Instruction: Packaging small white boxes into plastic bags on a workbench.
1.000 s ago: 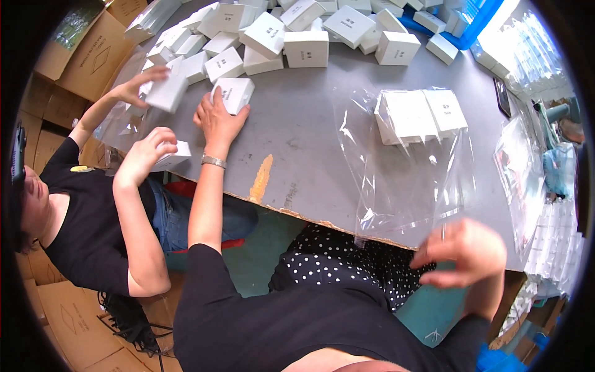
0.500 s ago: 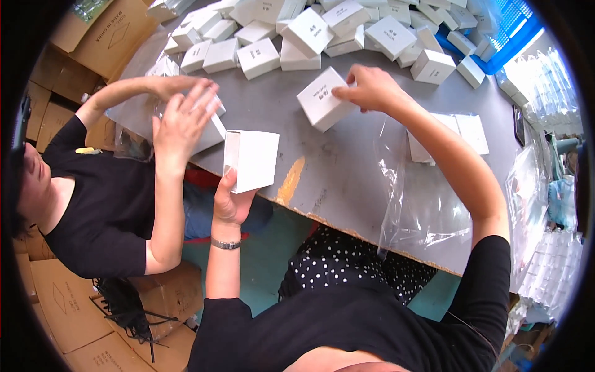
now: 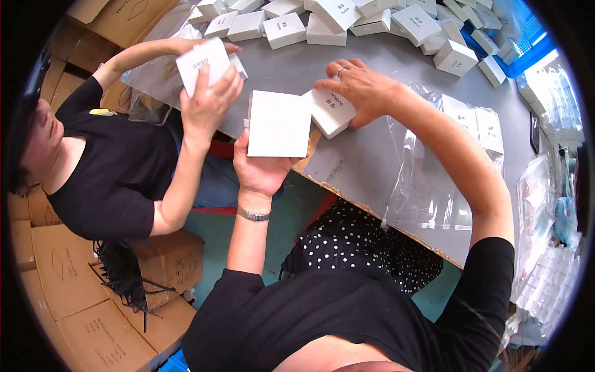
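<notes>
A plain white box (image 3: 279, 124) stands raised in my left hand (image 3: 265, 175), whose thumb lies along its left side and palm supports it from below. Close to its right, my right hand (image 3: 364, 92) reaches over a second white box (image 3: 333, 113) with dark print on top. The thumb and palm of that hand press on this box; some of its fingers are raised off it. The two boxes nearly meet in view; whether they touch I cannot tell. Farther right, a clear plastic bag (image 3: 421, 201) lies around white boxes (image 3: 460, 115), partly behind my right forearm.
A heap of white boxes (image 3: 285, 30) covers the far side of the grey table (image 3: 372, 162). A blue basket (image 3: 534, 53) stands at the far right. At my left, a co-worker's hand (image 3: 211, 105) holds another white box (image 3: 201, 62). Brown cartons (image 3: 59, 260) are stacked at the left.
My left hand has raised its box and moved right, turning a broad plain face into view. My right hand has brought the printed box nearer, beside it. The co-worker has lifted a box.
</notes>
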`<move>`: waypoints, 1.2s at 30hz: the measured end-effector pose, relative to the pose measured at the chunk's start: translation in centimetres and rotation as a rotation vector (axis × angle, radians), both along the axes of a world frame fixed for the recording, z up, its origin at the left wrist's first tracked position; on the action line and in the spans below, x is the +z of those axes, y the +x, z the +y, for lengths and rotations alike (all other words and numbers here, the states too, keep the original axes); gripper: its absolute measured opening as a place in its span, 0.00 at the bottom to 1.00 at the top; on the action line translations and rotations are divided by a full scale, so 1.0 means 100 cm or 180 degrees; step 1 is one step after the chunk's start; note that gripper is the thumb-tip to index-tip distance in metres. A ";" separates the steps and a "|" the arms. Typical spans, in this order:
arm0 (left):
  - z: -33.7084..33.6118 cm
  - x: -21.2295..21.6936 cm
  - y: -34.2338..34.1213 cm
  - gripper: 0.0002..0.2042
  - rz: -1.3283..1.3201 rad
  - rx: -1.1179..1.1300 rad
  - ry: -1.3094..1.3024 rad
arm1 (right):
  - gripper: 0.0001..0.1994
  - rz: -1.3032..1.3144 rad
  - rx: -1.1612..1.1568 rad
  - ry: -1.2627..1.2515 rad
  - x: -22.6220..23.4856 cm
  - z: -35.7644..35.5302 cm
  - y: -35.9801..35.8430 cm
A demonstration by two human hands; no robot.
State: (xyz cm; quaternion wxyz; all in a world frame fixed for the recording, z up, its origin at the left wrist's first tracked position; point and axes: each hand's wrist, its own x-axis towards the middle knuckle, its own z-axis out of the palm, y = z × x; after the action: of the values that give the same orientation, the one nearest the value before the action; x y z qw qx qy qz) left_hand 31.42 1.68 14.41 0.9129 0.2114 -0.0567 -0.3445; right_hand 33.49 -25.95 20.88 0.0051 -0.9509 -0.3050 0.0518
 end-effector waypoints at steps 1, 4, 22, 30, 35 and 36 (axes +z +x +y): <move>-0.001 0.003 -0.001 0.39 0.0001 0.0098 0.0034 | 0.47 0.0219 -0.0397 0.0375 -0.001 0.001 -0.002; -0.003 0.014 -0.006 0.35 -0.0167 -0.0013 0.0013 | 0.45 0.0328 -0.1270 0.1283 0.002 -0.015 -0.013; -0.158 0.077 -0.106 0.53 -0.4703 0.1826 0.1149 | 0.49 -0.0500 -0.2212 0.4749 0.101 0.000 -0.255; -0.139 0.046 -0.170 0.47 -0.6028 0.0585 0.2551 | 0.43 -0.2337 -0.3950 0.1875 -0.001 -0.043 -0.460; -0.135 0.030 -0.155 0.28 -0.6137 0.1088 0.3020 | 0.40 -0.2092 -0.4673 0.0877 -0.047 -0.009 -0.477; -0.136 0.031 -0.152 0.23 -0.6046 0.1255 0.2898 | 0.40 -0.2141 -0.4745 0.0935 -0.047 -0.010 -0.473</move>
State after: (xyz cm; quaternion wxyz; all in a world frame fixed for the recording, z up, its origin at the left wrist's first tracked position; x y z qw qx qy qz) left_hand 16.20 -11.96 17.47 0.3698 0.7189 -0.5749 0.1258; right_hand -13.83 -26.93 16.16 0.0707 -0.8581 0.4160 -0.2925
